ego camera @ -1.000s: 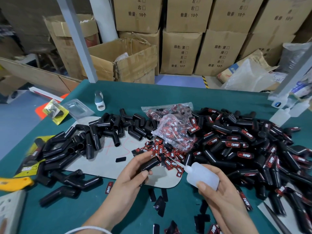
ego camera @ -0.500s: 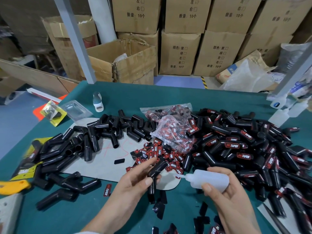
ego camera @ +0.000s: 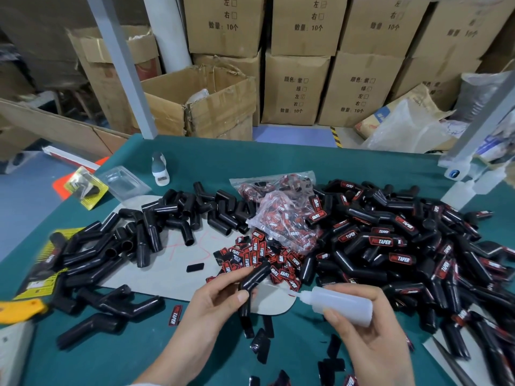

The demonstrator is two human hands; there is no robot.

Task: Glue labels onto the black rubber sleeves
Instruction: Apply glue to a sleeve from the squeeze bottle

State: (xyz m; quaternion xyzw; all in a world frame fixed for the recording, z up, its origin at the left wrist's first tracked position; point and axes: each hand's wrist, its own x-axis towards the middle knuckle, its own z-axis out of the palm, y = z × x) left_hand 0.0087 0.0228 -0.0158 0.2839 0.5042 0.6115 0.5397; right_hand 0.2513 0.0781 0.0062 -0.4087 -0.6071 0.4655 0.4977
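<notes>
While our left hand [ego camera: 214,299] grips a bent black rubber sleeve [ego camera: 252,282] at about 6 o'clock on the green surface [ego camera: 278,157], fingers clamped around its elbow with the thumb on the lower leg, our right hand [ego camera: 362,330] holds a translucent glue bottle [ego camera: 338,304] at roughly 5 o'clock, fingers wrapped on its body. Bottle lies near horizontal, nozzle pointing toward 9 o'clock at the sleeve, tip near it but apart. Sleeve is lifted above a grey mat [ego camera: 172,263], upper leg angled toward 1 o'clock. Just past the sleeve at 12 o'clock sits a loose heap of red-black labels [ego camera: 262,254], some touching the mat. A clear bag of labels [ego camera: 281,215] lies further out at 12 o'clock. Unlabelled sleeves [ego camera: 145,235] are piled from 9 to 11 o'clock, partly on the mat. Labelled sleeves [ego camera: 390,240], printed TAPER, fill 1 to 4 o'clock. One stray label [ego camera: 175,314] lies on the surface at 8 o'clock beside our left wrist. Black backing strips [ego camera: 262,344] are scattered at 6 o'clock between our arms. A yellow cutter [ego camera: 16,309] sits at the 9 o'clock edge. Cardboard boxes [ego camera: 295,87] are stacked beyond the surface at 12 o'clock.
</notes>
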